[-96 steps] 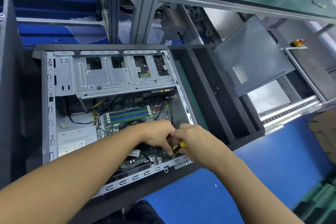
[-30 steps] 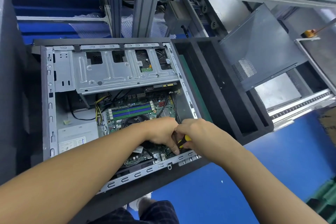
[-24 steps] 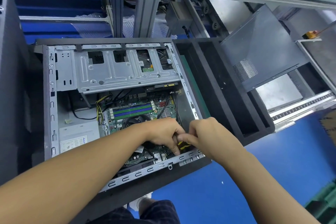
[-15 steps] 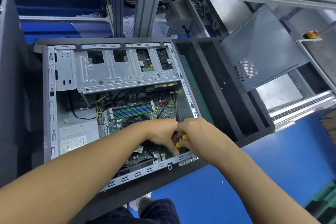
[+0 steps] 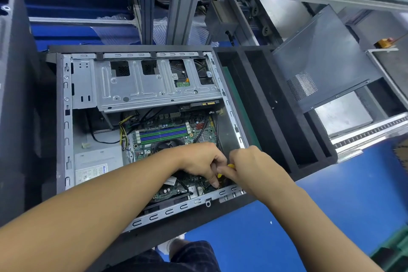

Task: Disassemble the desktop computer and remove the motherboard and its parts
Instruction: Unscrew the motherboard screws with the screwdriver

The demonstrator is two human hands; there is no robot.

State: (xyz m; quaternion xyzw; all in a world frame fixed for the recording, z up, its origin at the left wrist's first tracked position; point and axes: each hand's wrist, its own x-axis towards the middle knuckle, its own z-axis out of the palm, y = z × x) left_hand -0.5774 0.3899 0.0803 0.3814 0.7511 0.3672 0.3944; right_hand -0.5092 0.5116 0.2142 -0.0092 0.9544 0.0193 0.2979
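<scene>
Screwdriver, yellow handle, gripped by right hand; left hand curled round shaft, seemingly steadying. Motherboard seated in case; work at its 5 o'clock. Keep shaft upright, press firmly.

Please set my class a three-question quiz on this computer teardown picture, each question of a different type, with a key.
1. True or false: the motherboard already lies outside the case.
2. At which motherboard corner do the left hand and right hand work? A: far left. B: near right. C: far right.
3. Fill in: the tool between the hands has a ____ handle.
Key: 1 false; 2 B; 3 yellow.
</scene>
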